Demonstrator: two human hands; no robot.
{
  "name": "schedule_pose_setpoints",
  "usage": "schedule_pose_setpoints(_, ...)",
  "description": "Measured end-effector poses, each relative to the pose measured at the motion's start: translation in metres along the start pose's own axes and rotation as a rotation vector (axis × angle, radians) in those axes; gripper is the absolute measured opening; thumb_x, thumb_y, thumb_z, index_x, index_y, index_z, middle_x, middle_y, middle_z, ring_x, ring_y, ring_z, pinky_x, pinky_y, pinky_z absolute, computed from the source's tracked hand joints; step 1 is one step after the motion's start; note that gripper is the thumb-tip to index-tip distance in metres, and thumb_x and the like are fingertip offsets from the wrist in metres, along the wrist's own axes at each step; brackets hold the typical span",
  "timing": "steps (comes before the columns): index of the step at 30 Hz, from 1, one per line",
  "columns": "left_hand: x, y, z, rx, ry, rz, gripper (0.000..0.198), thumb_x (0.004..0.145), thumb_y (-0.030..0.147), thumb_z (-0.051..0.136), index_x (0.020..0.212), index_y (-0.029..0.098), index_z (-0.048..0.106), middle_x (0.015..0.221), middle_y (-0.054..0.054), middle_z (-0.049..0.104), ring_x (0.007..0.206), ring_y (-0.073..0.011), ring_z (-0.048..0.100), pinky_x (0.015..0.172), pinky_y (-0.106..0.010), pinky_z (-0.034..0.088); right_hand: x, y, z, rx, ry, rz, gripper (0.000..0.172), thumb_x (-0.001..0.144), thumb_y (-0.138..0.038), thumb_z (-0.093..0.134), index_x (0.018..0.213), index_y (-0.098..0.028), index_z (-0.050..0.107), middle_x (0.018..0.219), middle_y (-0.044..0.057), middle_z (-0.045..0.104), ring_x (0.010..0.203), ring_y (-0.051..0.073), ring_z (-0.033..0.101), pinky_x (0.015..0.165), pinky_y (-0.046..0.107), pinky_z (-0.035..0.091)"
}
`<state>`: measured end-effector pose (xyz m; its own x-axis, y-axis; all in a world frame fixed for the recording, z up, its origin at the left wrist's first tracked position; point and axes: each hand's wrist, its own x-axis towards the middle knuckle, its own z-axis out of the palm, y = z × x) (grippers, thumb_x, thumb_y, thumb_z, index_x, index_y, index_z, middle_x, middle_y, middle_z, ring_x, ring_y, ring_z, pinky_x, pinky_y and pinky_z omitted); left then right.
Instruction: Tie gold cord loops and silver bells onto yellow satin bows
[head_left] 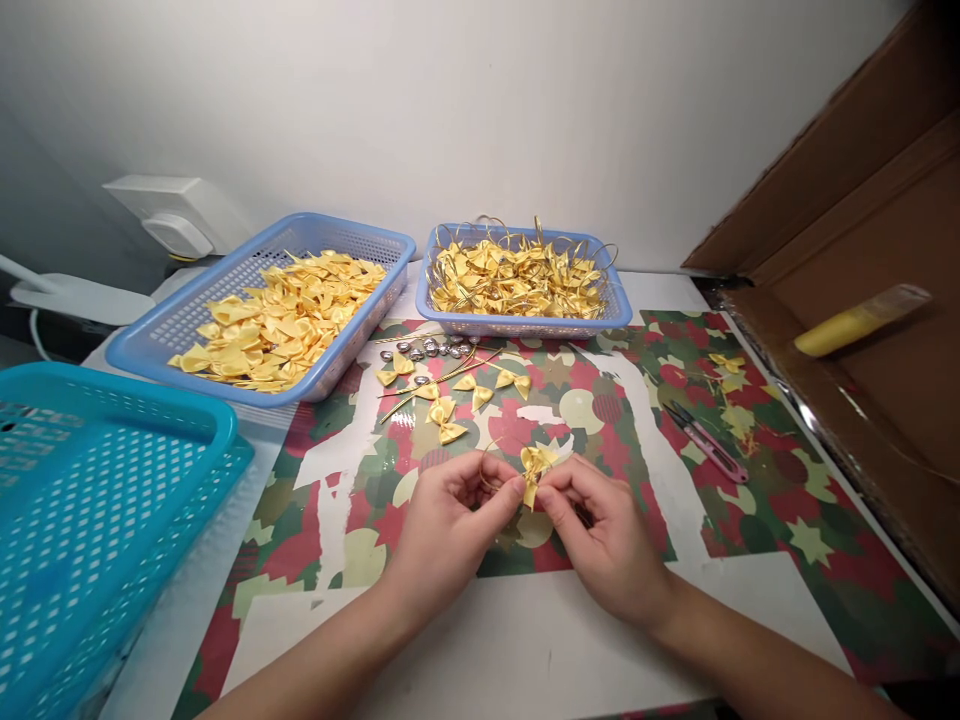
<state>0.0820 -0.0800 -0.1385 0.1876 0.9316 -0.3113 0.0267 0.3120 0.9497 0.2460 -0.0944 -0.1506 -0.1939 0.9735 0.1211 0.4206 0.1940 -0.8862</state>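
Between my two hands is a yellow ribbon bow (pixel 538 464), pinched from both sides just above the patterned sheet. My left hand (pixel 463 510) grips its left side with thumb and forefinger, and a thin gold cord (pixel 486 462) loops up beside those fingers. My right hand (pixel 604 530) pinches the bow's right side. Past the hands lie several loose yellow bows (pixel 447 420), some gold cord pieces (pixel 420 393) and a cluster of small silver bells or beads (pixel 431 347). Parts of the held bow are hidden by my fingertips.
A blue basket (pixel 142 345) of yellow bows stands back left; another blue basket (pixel 517 325) holds bows with gold loops. An aqua basket (pixel 202 430) is at near left. Pink-handled thread snips (pixel 712 447) and yellow scraps (pixel 735 400) lie right, beside a cardboard box (pixel 862 250).
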Motion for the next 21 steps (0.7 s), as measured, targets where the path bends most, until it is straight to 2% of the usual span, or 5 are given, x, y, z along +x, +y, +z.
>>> schedule_pose_setpoints(13,0.0018,0.0007,0.0,-0.042,0.05,-0.028,0.023,0.076,0.036,0.068,0.067,0.015,0.063,0.06,0.001,0.057,0.054,-0.0081,0.048,0.049,-0.018,0.039,0.0009,-0.0001,-0.0005,-0.013,-0.012,0.009,0.021,0.092,-0.02,0.046,0.073,-0.019,0.054,0.065,-0.001,0.051,0.059,0.011,0.047,0.053,0.023,0.036)
schedule_pose_setpoints(21,0.0031,0.0003,0.0009,-0.011,0.061,-0.018,0.025,0.076,0.037,0.066,0.065,0.015,0.061,0.058,0.002,0.054,0.052,-0.008,0.045,0.046,-0.018,0.036,0.0003,0.0007,-0.0008,-0.023,-0.022,0.016,0.02,0.091,-0.019,0.047,0.073,-0.019,0.055,0.065,-0.001,0.05,0.058,0.011,0.047,0.052,0.023,0.035)
